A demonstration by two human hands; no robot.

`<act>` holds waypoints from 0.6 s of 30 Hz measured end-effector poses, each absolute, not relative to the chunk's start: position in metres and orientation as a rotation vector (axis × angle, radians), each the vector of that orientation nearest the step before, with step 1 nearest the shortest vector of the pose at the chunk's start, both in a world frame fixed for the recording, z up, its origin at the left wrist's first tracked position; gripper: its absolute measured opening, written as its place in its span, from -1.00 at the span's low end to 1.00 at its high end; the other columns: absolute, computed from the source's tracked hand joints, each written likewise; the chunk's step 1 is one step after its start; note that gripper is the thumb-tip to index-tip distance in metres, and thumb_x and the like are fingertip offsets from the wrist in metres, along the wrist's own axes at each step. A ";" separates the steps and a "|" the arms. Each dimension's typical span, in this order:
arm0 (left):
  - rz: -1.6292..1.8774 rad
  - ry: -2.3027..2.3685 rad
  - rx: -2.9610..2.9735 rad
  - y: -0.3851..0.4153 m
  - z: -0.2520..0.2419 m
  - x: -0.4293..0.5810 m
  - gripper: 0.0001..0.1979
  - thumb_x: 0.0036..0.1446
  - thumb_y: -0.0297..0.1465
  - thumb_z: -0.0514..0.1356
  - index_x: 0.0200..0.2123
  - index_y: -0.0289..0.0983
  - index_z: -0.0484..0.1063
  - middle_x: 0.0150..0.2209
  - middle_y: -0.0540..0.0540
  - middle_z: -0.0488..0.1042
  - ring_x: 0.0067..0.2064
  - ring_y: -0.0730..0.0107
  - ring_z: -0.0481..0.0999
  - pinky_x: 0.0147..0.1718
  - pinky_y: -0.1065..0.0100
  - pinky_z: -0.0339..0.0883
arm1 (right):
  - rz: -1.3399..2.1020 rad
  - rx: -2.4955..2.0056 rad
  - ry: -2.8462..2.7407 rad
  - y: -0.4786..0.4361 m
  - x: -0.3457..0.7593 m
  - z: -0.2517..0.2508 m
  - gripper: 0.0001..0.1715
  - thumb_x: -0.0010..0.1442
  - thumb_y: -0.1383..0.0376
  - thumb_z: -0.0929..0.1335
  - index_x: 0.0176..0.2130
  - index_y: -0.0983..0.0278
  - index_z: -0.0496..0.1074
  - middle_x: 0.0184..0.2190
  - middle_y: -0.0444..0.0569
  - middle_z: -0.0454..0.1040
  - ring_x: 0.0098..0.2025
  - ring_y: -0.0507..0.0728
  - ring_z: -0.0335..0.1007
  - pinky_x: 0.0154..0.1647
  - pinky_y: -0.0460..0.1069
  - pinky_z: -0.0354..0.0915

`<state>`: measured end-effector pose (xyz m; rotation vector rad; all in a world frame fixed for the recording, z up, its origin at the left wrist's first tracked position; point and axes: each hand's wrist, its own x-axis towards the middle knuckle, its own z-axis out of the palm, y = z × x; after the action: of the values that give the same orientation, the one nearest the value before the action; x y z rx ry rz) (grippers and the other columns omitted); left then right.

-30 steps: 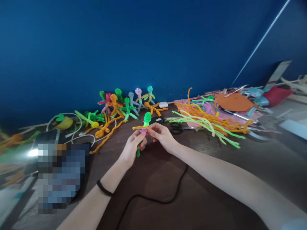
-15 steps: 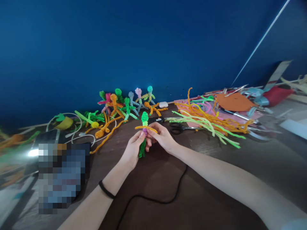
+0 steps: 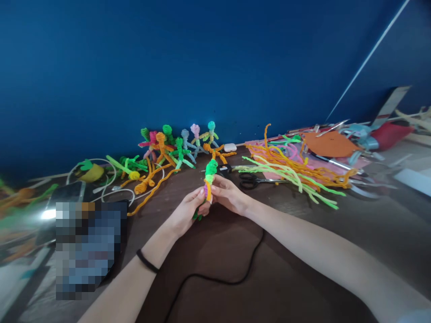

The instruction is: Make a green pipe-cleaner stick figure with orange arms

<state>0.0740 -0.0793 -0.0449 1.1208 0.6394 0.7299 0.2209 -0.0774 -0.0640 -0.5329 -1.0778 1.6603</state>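
Observation:
Between my hands is a pipe-cleaner figure (image 3: 210, 169) with a green head, a light green neck and a purple middle. My left hand (image 3: 189, 205) grips its middle from the left, and green legs show below the fingers. A short orange pipe cleaner (image 3: 208, 191) lies lengthwise against the purple part. My right hand (image 3: 229, 194) pinches the orange piece and the figure from the right. Some fingertips of both hands are hidden behind the figure.
Several finished figures (image 3: 160, 142) stand by the blue wall. Black scissors (image 3: 249, 181) lie right of my hands, beside loose orange and green pipe cleaners (image 3: 296, 172). White cables and a pixelated dark object are on the left. A black cord (image 3: 215, 281) crosses the table in front.
The orange piece has gone from lying crosswise to running down along the figure. The figure leans more to the right, and its legs are more covered by my left hand.

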 end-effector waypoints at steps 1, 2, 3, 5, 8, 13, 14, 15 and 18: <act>0.713 0.631 1.119 -0.079 -0.044 0.073 -0.75 0.06 -0.25 0.13 -0.52 -0.32 0.28 -0.70 0.12 0.02 -0.64 0.63 0.00 -0.62 0.53 -0.01 | 1.695 -0.499 -1.061 -0.077 0.220 -0.065 -0.63 -0.10 0.16 0.45 -0.38 0.27 0.26 -0.51 -0.20 0.32 -0.48 -0.04 0.25 -0.45 -0.11 0.18; 0.702 0.626 1.120 -0.079 -0.043 0.073 -0.75 0.07 -0.25 0.13 -0.52 -0.32 0.28 -0.70 0.12 0.02 -0.64 0.63 -0.01 -0.62 0.52 -0.02 | 1.714 -0.473 -1.043 -0.077 0.219 -0.065 -0.62 -0.10 0.17 0.46 -0.37 0.26 0.24 -0.51 -0.21 0.31 -0.48 -0.04 0.26 -0.45 -0.11 0.19; 0.697 0.623 1.122 -0.078 -0.043 0.072 -0.75 0.07 -0.25 0.12 -0.52 -0.32 0.29 -0.70 0.12 0.01 -0.63 0.62 -0.02 -0.62 0.52 -0.03 | 1.717 -0.456 -1.024 -0.078 0.218 -0.065 -0.61 -0.11 0.18 0.46 -0.35 0.24 0.23 -0.50 -0.22 0.30 -0.49 -0.04 0.26 -0.46 -0.11 0.19; 0.700 0.624 1.131 -0.078 -0.042 0.071 -0.75 0.09 -0.26 0.10 -0.50 -0.32 0.31 -0.69 0.12 0.01 -0.63 0.62 -0.03 -0.62 0.51 -0.06 | 1.700 -0.437 -0.994 -0.078 0.218 -0.064 -0.56 -0.12 0.22 0.47 -0.27 0.20 0.23 -0.44 -0.24 0.31 -0.50 -0.06 0.26 -0.46 -0.11 0.19; 0.701 0.637 1.153 -0.077 -0.041 0.070 -0.75 0.10 -0.26 0.08 -0.50 -0.32 0.31 -0.70 0.13 -0.02 -0.64 0.62 -0.05 -0.63 0.49 -0.11 | 1.676 -0.444 -1.030 -0.080 0.219 -0.062 -0.53 -0.08 0.24 0.45 -0.16 0.15 0.25 -0.40 -0.23 0.33 -0.50 -0.07 0.25 -0.45 -0.11 0.17; 0.719 0.728 1.260 -0.075 -0.042 0.070 -0.74 0.09 -0.23 0.07 -0.50 -0.30 0.26 -0.70 0.14 0.01 -0.64 0.61 -0.03 -0.62 0.47 -0.09 | 1.627 -0.471 -1.020 -0.081 0.216 -0.063 -0.71 -0.10 0.23 0.46 -0.33 0.27 0.42 -0.51 -0.19 0.33 -0.49 -0.06 0.21 -0.41 -0.10 0.13; 0.746 0.770 1.318 -0.075 -0.042 0.070 -0.74 0.09 -0.22 0.05 -0.49 -0.30 0.25 -0.69 0.13 0.04 -0.64 0.61 0.00 -0.62 0.46 -0.07 | 1.623 -0.480 -0.977 -0.080 0.215 -0.063 -0.72 -0.14 0.24 0.47 -0.37 0.28 0.43 -0.51 -0.18 0.34 -0.48 -0.06 0.20 -0.40 -0.10 0.13; 0.783 0.823 1.388 -0.076 -0.042 0.071 -0.75 0.09 -0.22 0.05 -0.47 -0.29 0.25 -0.67 0.11 0.09 -0.62 0.59 0.05 -0.61 0.46 -0.04 | 1.622 -0.494 -0.934 -0.080 0.215 -0.064 -0.72 -0.17 0.25 0.49 -0.39 0.29 0.44 -0.50 -0.18 0.34 -0.47 -0.06 0.20 -0.40 -0.09 0.13; 0.918 1.000 1.624 -0.077 -0.041 0.071 -0.79 0.09 -0.23 0.05 -0.44 -0.27 0.23 -0.60 0.08 0.22 -0.55 0.55 0.18 -0.55 0.44 0.05 | 1.601 -0.539 -0.835 -0.079 0.213 -0.064 -0.73 -0.23 0.28 0.51 -0.45 0.31 0.45 -0.47 -0.17 0.35 -0.46 -0.07 0.20 -0.42 -0.11 0.12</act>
<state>0.0714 -0.0768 -0.0412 1.6237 0.9999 0.9185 0.2129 -0.0791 -0.0642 -0.5386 -0.8348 1.6006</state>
